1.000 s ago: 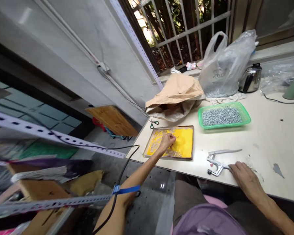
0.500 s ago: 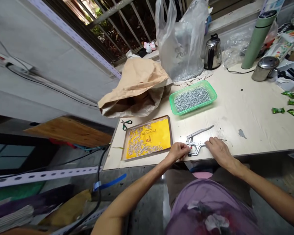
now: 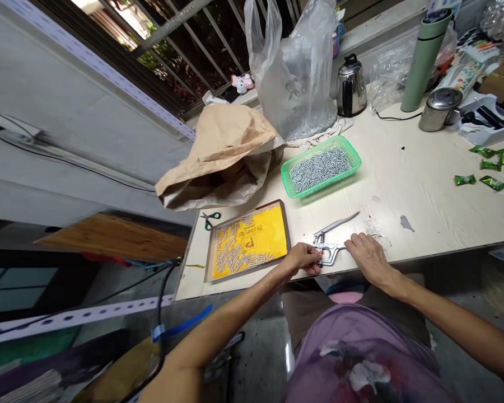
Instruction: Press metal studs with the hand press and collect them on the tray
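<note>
Silver snap-fastener pliers (image 3: 329, 247) lie near the table's front edge, their handles spread apart and a spring showing near the jaw. My right hand (image 3: 367, 254) is closed around the end of the lower handle. At the jaw end my left hand (image 3: 304, 258) has its fingers pinched together; what they hold is too small to make out. A small red spot shows by those fingertips. Left of that hand sits a shallow tray (image 3: 286, 229) with a yellow bottom, many small silvery pieces scattered across it. Behind the pliers stands a green plastic basket (image 3: 292, 190) filled with similar small metal pieces.
Green-handled scissors (image 3: 210, 219) lie behind the tray. A brown paper bag (image 3: 227, 140), a plastic bag (image 3: 298, 84) and a steel kettle (image 3: 351, 87) line the back. Toward the right are a green flask (image 3: 426, 61), a steel cup (image 3: 439, 109) and several green-wrapped sweets (image 3: 492, 182).
The view has shifted slightly, so the table things appear further left. Both hands keep their places at the pliers, with the left fingers still pinched at the jaw.
</note>
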{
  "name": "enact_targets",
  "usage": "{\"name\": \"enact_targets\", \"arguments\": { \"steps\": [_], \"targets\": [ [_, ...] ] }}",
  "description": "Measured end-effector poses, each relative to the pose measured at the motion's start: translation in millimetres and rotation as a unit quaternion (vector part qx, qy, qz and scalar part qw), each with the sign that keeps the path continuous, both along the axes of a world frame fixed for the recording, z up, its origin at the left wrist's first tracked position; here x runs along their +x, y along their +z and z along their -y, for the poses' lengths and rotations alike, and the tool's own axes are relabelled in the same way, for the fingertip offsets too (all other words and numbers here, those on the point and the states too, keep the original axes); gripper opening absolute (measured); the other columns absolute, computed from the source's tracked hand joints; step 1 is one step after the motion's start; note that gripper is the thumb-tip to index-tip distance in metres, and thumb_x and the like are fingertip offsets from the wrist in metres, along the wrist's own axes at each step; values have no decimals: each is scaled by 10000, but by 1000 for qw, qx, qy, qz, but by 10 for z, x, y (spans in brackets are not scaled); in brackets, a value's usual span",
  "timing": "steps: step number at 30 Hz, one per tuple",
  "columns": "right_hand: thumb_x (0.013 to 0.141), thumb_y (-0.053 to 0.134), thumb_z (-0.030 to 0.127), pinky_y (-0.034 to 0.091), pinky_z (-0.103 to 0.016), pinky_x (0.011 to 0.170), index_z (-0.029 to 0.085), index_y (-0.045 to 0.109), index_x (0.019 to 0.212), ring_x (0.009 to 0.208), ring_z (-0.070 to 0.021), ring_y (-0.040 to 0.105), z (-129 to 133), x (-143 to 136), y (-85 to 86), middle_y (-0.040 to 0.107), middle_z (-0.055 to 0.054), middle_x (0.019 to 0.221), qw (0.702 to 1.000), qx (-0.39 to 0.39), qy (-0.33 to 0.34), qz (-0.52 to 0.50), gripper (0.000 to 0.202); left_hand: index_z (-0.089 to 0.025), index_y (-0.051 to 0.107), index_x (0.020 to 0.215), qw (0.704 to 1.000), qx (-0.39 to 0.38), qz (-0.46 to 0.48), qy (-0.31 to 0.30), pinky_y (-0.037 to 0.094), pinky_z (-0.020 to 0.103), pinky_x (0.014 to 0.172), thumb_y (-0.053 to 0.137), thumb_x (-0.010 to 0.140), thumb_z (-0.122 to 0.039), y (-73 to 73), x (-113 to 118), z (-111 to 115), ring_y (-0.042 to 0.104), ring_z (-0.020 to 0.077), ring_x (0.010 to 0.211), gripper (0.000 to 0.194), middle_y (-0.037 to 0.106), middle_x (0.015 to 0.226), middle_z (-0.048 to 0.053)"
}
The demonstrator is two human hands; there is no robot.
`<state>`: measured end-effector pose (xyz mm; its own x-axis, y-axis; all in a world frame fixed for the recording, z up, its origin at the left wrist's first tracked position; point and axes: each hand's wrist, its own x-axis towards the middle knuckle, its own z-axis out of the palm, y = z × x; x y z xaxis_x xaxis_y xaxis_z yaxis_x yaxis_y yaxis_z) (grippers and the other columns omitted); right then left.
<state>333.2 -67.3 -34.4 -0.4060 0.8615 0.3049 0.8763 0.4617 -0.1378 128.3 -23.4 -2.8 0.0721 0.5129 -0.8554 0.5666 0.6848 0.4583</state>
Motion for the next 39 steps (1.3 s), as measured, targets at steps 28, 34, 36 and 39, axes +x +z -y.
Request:
{"name": "enact_targets", "arguments": {
  "steps": [28, 34, 36, 39],
  "targets": [
    [803, 667, 335, 385, -411, 911, 162, 544, 1192, 1200, -306, 442, -162, 199, 46, 517, -158, 1296, 993, -108, 50, -21, 444, -116, 598, 678, 997, -60, -43, -29, 492, 198, 529, 778, 699, -324, 89, 67, -58, 584, 96, 426, 275, 604, 446, -11],
    [637, 760, 521, 315, -531, 1031, 161, 348, 1404, 1351, -389, 282, -570, 385, 86, 358, -205, 1455, 976, -179, 122, 9, 942, -124, 576, 646, 996, -64, -44, -32, 477, 194, 513, 776, 699, -328, 100, 77, -64, 573, 93, 415, 290, 602, 442, -15],
    [588, 798, 506, 367, -502, 990, 118, 399, 1365, 1263, -388, 389, -661, 378, 185, 458, -214, 1360, 968, -212, 134, 30, 955, -127, 568, 636, 996, -62, -47, -32, 468, 193, 509, 755, 722, -306, 121, 93, -67, 565, 90, 411, 273, 601, 443, -15],
    [573, 825, 461, 429, -436, 901, 53, 466, 1285, 1101, -343, 495, -714, 332, 344, 564, -194, 1187, 959, -243, 132, 59, 896, -132, 571, 647, 995, -58, -65, -45, 470, 206, 528, 677, 794, -257, 151, 105, -57, 567, 94, 429, 220, 597, 456, -17]
  ]
}}
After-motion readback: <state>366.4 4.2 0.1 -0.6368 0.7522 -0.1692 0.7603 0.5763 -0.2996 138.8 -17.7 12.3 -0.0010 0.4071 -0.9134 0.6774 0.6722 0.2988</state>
